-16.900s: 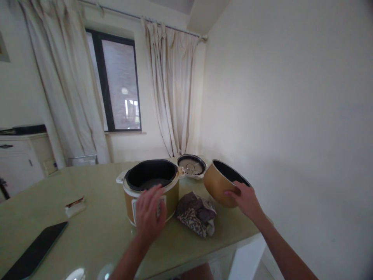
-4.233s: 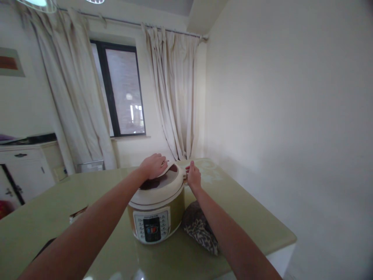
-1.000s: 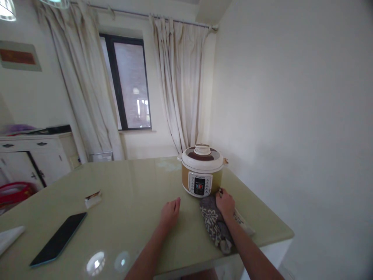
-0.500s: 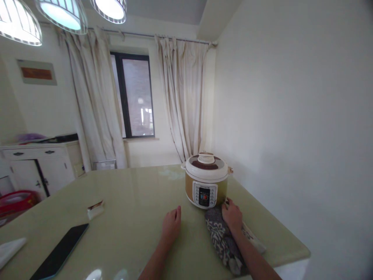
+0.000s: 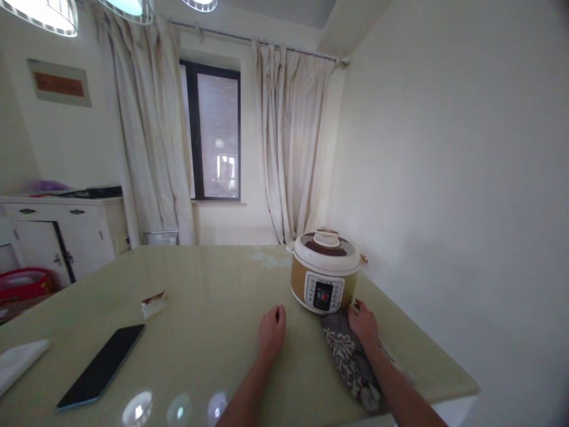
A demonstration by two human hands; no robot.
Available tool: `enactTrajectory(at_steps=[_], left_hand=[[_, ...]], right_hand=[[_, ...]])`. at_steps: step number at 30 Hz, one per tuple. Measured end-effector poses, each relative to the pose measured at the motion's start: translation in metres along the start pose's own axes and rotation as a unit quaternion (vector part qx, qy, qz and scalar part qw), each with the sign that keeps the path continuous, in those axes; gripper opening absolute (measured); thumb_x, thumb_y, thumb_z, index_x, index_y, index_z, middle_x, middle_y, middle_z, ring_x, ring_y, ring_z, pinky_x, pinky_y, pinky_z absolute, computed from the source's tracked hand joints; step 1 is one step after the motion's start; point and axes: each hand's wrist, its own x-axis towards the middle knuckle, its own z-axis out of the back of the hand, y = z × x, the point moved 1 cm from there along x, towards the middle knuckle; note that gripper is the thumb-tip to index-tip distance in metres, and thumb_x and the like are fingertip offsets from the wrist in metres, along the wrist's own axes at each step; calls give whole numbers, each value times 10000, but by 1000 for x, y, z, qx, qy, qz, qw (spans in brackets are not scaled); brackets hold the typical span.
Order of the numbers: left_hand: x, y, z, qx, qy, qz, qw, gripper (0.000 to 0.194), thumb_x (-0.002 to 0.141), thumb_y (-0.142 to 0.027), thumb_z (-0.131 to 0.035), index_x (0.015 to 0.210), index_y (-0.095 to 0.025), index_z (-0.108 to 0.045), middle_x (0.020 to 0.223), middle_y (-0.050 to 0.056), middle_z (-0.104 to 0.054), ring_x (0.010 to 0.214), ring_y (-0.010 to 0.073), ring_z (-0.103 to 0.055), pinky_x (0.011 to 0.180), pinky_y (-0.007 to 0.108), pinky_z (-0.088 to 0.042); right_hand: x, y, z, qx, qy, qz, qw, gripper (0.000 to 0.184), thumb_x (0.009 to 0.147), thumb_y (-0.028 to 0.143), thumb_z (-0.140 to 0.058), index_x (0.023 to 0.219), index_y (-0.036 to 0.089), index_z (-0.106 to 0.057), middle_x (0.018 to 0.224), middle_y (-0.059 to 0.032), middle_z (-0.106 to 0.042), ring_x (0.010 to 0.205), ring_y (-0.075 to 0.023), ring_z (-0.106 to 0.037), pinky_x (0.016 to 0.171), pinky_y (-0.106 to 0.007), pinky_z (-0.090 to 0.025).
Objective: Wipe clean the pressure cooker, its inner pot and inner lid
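Observation:
An electric pressure cooker (image 5: 301,289), gold-brown with a white rim, dark lid and front control panel, stands on the table's right side. Against its lower front lies a folded grey cloth (image 5: 343,350) with a pale floral pattern. My right hand (image 5: 364,325) rests over the cloth's upper right edge, close to the cooker's base. Its fingers are curled and seem to pinch the cloth, though the fingertips are partly hidden. Left of the cooker, my left hand (image 5: 271,333) sits on the tabletop in a loose fist, with nothing visible in it and apart from the cloth.
The glossy pale green table (image 5: 200,332) carries a dark phone or tablet (image 5: 104,365), a small white box (image 5: 153,304) and a white item (image 5: 20,363) at the left. A wall (image 5: 453,207) borders the right side. Beyond stand curtains (image 5: 293,136) and a white cabinet (image 5: 84,237).
The head view has shifted, so the table and cooker sit a little farther right in the picture. Both hands keep nearly the same places relative to the cooker and cloth.

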Motion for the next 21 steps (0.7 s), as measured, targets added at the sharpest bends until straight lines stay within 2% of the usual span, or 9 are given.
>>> enactTrajectory(at_steps=[7,12,16,21], left_hand=[[2,6,-6,-28,-5,-12,1000,374,1028,-360,-417,701,-217,-531,667,1,-563,652,173,-513,657,312,-286],[3,10,-7,-37,-4,-25,999,353,1014,-361,-418,695,-225,-489,636,-21,-525,624,160,-490,641,310,-265],[3,13,-8,-47,1,-35,998,318,995,-392,-439,731,-228,-505,640,-28,-537,622,159,-501,632,303,-270],[3,13,-7,-54,8,-39,998,290,975,-404,-431,781,-223,-549,648,-26,-558,629,165,-531,631,298,-283]], right_hand=[[3,-1,-1,3,20,-17,1000,539,1009,354,-444,1439,88,-632,1374,-201,-716,1273,-324,-686,1056,-402,-510],[5,-3,-5,28,6,-10,1000,559,992,368,-451,1433,75,-630,1347,-211,-726,1254,-334,-691,1063,-414,-509],[6,-7,-10,64,-8,1,998,567,966,385,-457,1413,94,-650,1374,-195,-718,1260,-333,-688,1078,-409,-507],[3,-8,-11,123,-32,-11,992,624,923,414,-467,1401,62,-657,1358,-220,-719,1283,-343,-674,1111,-437,-494]])
